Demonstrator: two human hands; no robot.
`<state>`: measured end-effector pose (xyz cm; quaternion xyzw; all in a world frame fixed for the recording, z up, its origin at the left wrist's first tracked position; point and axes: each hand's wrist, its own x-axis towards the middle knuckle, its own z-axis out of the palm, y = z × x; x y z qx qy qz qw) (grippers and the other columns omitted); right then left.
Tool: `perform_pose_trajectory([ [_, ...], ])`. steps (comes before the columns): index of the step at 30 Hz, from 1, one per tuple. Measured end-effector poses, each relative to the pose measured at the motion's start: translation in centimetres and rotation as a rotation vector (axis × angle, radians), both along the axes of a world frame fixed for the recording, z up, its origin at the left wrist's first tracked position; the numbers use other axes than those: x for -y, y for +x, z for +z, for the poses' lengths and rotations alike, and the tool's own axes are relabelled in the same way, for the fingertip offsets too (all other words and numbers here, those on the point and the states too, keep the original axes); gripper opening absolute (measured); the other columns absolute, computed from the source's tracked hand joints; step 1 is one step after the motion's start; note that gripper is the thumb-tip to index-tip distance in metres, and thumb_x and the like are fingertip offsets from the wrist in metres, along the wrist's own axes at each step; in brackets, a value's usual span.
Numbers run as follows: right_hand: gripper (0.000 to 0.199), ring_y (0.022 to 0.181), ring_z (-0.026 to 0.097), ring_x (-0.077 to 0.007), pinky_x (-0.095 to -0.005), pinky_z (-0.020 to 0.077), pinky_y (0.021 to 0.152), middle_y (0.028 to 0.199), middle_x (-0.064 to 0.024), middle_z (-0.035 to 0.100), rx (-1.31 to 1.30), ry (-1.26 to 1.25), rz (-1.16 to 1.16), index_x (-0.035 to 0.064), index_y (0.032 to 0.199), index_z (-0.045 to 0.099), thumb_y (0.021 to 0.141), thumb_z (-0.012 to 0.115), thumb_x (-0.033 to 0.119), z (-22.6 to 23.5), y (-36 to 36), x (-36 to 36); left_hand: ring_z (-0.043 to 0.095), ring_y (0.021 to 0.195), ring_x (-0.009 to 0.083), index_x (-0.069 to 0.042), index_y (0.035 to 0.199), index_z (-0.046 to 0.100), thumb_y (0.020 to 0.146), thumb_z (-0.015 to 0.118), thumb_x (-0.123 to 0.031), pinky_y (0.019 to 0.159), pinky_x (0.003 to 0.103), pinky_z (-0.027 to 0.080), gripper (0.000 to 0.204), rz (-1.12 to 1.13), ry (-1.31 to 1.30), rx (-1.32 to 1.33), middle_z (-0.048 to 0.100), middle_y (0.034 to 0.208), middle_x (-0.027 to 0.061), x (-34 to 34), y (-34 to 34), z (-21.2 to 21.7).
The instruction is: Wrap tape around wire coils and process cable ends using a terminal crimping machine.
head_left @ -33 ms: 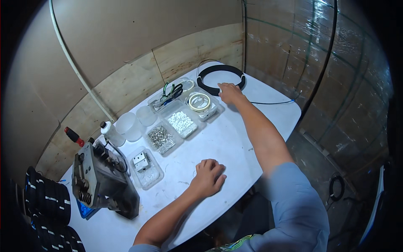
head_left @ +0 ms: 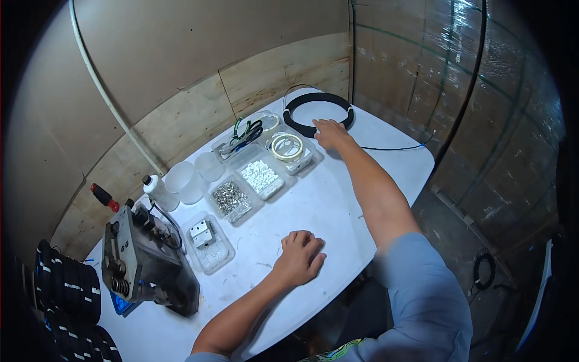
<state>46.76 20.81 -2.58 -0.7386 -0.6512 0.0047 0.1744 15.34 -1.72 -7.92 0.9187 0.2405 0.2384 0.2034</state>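
Observation:
A coil of black cable [head_left: 297, 125], tied with white bands, lies at the far right of the white table. My right hand [head_left: 330, 134] reaches across to its near side, fingers bent over the ring and gripping it; the fingers partly hide the cable there. From the coil a loose cable end [head_left: 392, 148] runs right to the table edge, with a blue tip. My left hand [head_left: 297, 259] rests on the tabletop near the front edge, palm down, thumb apart and fingers loosely curved, with nothing in it.
Clear bins hold metal terminals [head_left: 230, 198], white sleeves [head_left: 260, 175] and cream rolls of tape [head_left: 286, 147]. Green-handled pliers [head_left: 244, 131] lie behind. A metal crimping press [head_left: 148, 259] stands left, beside a tray with a metal block [head_left: 202, 233]. Black coils [head_left: 67, 283] are stacked at far left.

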Motion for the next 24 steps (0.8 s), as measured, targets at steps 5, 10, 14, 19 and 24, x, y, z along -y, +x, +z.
perform_pose_trajectory([
  [5, 0.061, 0.134, 0.050, -0.0308, -0.0639, 0.0319, 0.111, 0.138, -0.0129, 0.059, 0.302, -0.117, -0.094, 0.0154, 0.145, 0.052, 0.095, 0.063, 0.048, -0.1, -3.4, -0.4, 0.049, 0.112, 0.0344, -0.007, 0.113, 0.065, 0.089, 0.066, -0.025, 0.096, 0.049, 0.036, 0.030, 0.041, -0.004, -0.011, 0.054, 0.110, 0.0173, -0.5, -0.8, 0.1],
  [10, 0.052, 0.122, 0.060, -0.0289, -0.0517, 0.0404, 0.103, 0.124, -0.0125, 0.068, 0.327, -0.115, -0.055, 0.0107, 0.121, 0.069, 0.092, 0.065, 0.054, -1.6, -0.5, 0.1, 0.049, 0.111, 0.0339, -0.007, 0.112, 0.066, 0.089, 0.066, -0.025, 0.097, 0.048, 0.036, 0.029, 0.012, -0.015, 0.016, 0.054, 0.110, 0.0170, -0.6, 0.1, 0.3],
  [14, 0.056, 0.109, 0.067, -0.0302, -0.0443, 0.0431, 0.099, 0.116, -0.0162, 0.071, 0.225, -0.110, -0.052, 0.0040, 0.113, 0.070, 0.092, 0.064, 0.055, -1.4, -0.9, 2.5, 0.049, 0.110, 0.0337, -0.007, 0.111, 0.066, 0.089, 0.066, -0.026, 0.097, 0.048, 0.036, 0.029, 0.039, 0.004, 0.028, 0.055, 0.110, 0.0171, -0.4, -0.4, -0.2],
  [19, 0.056, 0.106, 0.068, -0.0326, -0.0432, 0.0448, 0.095, 0.109, -0.0183, 0.072, 0.241, 0.122, -0.013, 0.0017, 0.107, 0.070, 0.090, 0.066, 0.056, 0.4, -0.4, 8.1, 0.049, 0.110, 0.0338, -0.010, 0.113, 0.067, 0.088, 0.068, -0.030, 0.098, 0.047, 0.037, 0.032, 0.049, 0.009, 0.022, 0.055, 0.110, 0.0169, -0.1, -0.5, -0.6],
  [24, 0.060, 0.089, 0.070, -0.0419, -0.0485, 0.0549, 0.079, 0.092, -0.0228, 0.073, 0.043, 0.426, -0.178, 0.0030, 0.097, 0.070, 0.084, 0.069, 0.062, 4.6, 0.7, 13.7, 0.050, 0.111, 0.0346, -0.009, 0.111, 0.068, 0.087, 0.067, -0.030, 0.099, 0.047, 0.038, 0.031, 0.060, 0.039, 0.043, 0.056, 0.111, 0.0165, 0.0, -0.4, -1.1],
])
